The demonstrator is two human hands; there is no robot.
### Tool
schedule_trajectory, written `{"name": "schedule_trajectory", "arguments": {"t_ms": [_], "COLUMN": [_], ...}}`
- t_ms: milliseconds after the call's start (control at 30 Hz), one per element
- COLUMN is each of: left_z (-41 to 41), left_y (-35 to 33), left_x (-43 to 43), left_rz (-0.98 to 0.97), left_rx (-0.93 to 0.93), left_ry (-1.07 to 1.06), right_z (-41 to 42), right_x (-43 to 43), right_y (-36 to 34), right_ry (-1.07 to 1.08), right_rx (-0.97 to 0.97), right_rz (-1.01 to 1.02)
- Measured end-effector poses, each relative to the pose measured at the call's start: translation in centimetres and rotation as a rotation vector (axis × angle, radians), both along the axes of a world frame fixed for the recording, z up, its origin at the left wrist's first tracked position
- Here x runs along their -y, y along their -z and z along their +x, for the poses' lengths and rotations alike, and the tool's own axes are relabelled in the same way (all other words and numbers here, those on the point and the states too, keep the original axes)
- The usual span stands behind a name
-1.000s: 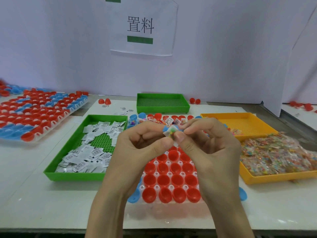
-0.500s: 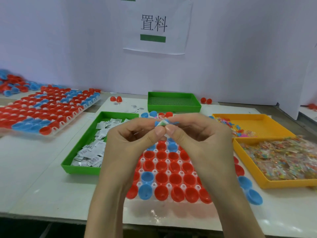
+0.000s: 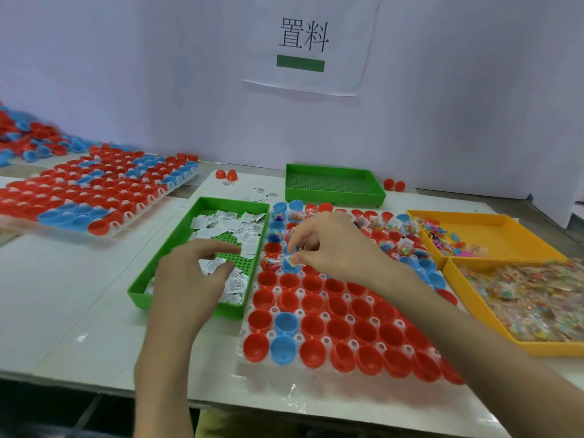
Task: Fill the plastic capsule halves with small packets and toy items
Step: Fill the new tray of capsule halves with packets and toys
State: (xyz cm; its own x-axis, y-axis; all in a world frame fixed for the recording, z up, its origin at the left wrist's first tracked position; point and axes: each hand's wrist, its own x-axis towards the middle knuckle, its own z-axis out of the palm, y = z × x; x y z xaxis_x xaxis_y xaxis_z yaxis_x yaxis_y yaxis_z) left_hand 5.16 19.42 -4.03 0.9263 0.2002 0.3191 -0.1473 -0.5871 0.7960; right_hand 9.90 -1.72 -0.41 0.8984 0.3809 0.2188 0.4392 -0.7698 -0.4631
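A clear rack (image 3: 316,393) in front of me holds several red and blue capsule halves (image 3: 313,327); the far rows hold packets and toys, the near rows look empty. My right hand (image 3: 328,248) pinches a small folded packet (image 3: 292,259) just above a blue capsule half (image 3: 289,267) in the rack's left part. My left hand (image 3: 192,276) hovers over the green tray (image 3: 164,257) of white paper packets, fingers curled around one white packet (image 3: 212,265).
A yellow tray (image 3: 474,298) of clear toy bags stands at the right, another yellow tray (image 3: 486,222) with small toys behind it. An empty green tray (image 3: 331,184) sits at the back. A second filled rack (image 3: 94,194) lies at the left.
My hands have parted from in front of me. The right hand dropped with the folded packet to the rack; the left hand moved left over the green tray onto a white packet.
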Motion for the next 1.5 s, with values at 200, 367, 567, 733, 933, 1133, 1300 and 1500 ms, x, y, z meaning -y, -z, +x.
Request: {"name": "schedule_trajectory", "arguments": {"t_ms": [200, 367, 567, 733, 933, 1133, 1300, 1500], "left_z": [0.6, 0.9, 1.0, 1.1, 1.1, 1.0, 1.0, 1.0], "left_y": [0.9, 1.4, 1.5, 1.5, 1.6, 1.3, 1.3, 1.4], "left_x": [0.9, 1.1, 2.0, 2.1, 2.3, 1.8, 1.8, 1.8], "left_rz": [0.010, 0.132, 0.273, 0.272, 0.163, -0.064, -0.087, -0.118], "left_rx": [-0.119, -0.229, -0.273, -0.269, -0.214, -0.108, -0.098, -0.075], "left_ry": [0.025, -0.027, -0.112, -0.110, -0.140, -0.142, -0.142, -0.150], "right_z": [1.2, 1.5, 1.4, 0.9, 0.9, 0.8, 0.9, 0.3], "right_x": [-0.6, -0.8, -1.0, -1.7, -1.7, -1.1, -0.5, 0.8], "right_y": [1.0, 1.0, 0.8, 0.9, 0.9, 1.0, 0.9, 0.1], "right_ry": [-0.007, -0.010, -0.056, -0.097, -0.065, -0.062, -0.096, -0.105], "right_rx": [-0.027, 0.007, -0.003, -0.006, 0.009, 0.020, 0.032, 0.018], "right_rz": [-0.086, -0.123, -0.189, -0.259, -0.235, -0.171, -0.144, -0.016]}}
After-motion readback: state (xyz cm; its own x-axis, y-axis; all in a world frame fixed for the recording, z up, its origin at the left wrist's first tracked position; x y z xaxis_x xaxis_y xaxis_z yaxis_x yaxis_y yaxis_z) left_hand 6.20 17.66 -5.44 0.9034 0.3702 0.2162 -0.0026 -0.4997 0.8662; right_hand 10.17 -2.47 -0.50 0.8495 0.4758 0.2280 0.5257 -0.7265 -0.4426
